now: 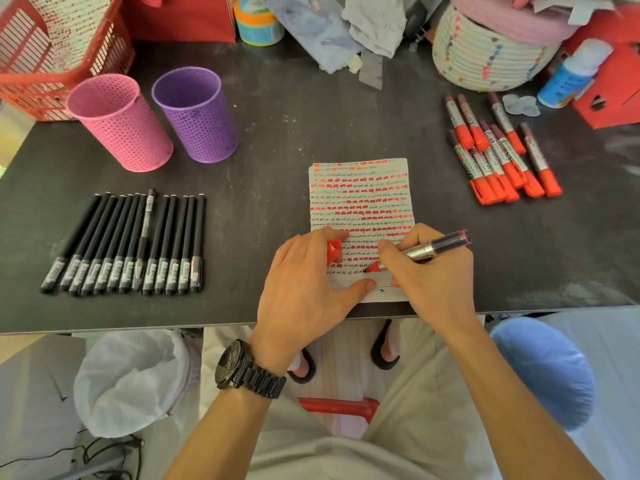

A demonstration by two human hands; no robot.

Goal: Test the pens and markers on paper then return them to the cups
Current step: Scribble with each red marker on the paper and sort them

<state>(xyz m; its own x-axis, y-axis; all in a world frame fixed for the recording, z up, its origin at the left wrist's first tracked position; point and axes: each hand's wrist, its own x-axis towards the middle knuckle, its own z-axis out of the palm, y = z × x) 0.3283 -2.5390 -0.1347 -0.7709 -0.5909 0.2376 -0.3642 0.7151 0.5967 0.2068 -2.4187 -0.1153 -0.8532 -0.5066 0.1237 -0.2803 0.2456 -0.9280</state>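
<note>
Illegible label (419, 252) on marker (450, 241), cap (333, 252) off

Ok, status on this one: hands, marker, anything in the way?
Right hand grips uncapped marker, tip on paper. Left hand holds red cap, thumb pressing paper. Nothing in the way.

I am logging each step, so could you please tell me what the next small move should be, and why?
Probably lift the marker and press on the red cap held in the left hand: the right hand has its tip on the paper.
</note>
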